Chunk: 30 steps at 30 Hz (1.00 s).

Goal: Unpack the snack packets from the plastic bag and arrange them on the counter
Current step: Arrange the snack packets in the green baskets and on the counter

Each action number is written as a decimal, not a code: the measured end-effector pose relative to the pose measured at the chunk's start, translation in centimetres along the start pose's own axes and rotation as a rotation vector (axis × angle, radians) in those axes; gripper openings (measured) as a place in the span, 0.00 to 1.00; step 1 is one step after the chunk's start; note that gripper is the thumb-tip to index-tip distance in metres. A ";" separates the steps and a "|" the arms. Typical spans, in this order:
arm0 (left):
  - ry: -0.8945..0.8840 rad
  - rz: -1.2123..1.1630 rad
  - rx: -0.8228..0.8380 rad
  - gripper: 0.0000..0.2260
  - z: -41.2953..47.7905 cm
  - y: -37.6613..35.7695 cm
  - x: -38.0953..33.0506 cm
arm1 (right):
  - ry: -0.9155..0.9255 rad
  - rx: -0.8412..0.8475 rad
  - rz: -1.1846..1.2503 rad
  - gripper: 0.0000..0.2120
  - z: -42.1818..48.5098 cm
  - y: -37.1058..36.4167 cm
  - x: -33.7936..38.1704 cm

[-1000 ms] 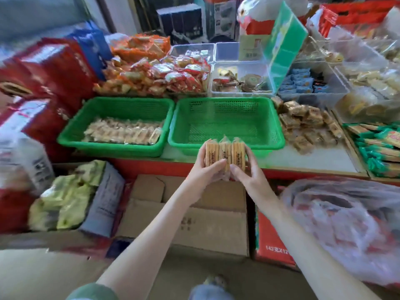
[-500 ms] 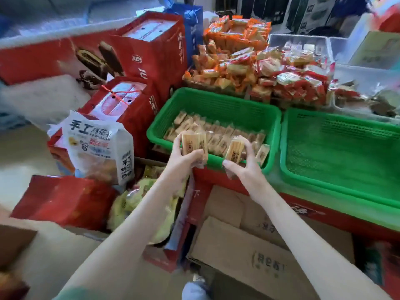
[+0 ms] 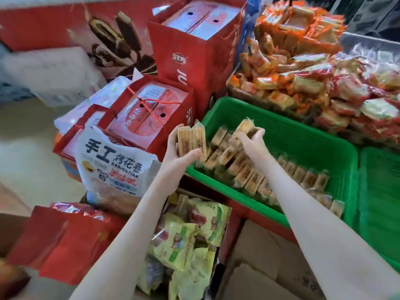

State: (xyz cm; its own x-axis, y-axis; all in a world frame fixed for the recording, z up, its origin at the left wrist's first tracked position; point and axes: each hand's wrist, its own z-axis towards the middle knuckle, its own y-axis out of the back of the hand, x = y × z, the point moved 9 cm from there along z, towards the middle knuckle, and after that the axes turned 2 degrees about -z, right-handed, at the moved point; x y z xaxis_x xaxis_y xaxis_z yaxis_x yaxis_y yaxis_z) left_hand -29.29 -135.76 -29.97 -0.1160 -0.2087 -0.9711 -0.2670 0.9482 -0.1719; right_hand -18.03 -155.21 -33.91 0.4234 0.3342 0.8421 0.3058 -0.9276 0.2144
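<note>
**Snack packets [image 3: 244, 172] in the green basket [image 3: 303, 135], three more in hand**

The left hand [image 3: 179, 154] holds two packets [image 3: 191, 140] upright, fingers curled around them, just beside the basket's left corner. The right hand [image 3: 252, 144] grips one packet [image 3: 244, 126] above the basket, over the row lying inside. A white bag [image 3: 114, 167] stands left of the basket; a pile of orange packets [image 3: 292, 68] lies behind it.
</note>
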 end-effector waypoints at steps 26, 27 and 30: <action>0.091 0.000 -0.072 0.31 1.9 2.7 3.4 | 0.048 0.156 -0.478 0.27 3.9 -6.4 1.4; 0.091 0.011 -0.071 0.31 1.9 2.7 3.5 | 0.035 0.168 -0.507 0.28 3.7 -6.4 1.2; 0.090 0.019 -0.070 0.31 2.0 2.8 3.6 | 0.036 0.217 -0.606 0.35 3.1 -6.5 1.0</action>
State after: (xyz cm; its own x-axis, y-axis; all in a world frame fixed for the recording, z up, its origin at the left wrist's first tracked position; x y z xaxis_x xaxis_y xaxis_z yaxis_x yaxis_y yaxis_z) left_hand -28.59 -133.41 -34.31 -0.2066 -0.2145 -0.9546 -0.3293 0.9340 -0.1386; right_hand -16.90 -148.32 -35.99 0.0937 0.7792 0.6198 0.6493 -0.5197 0.5553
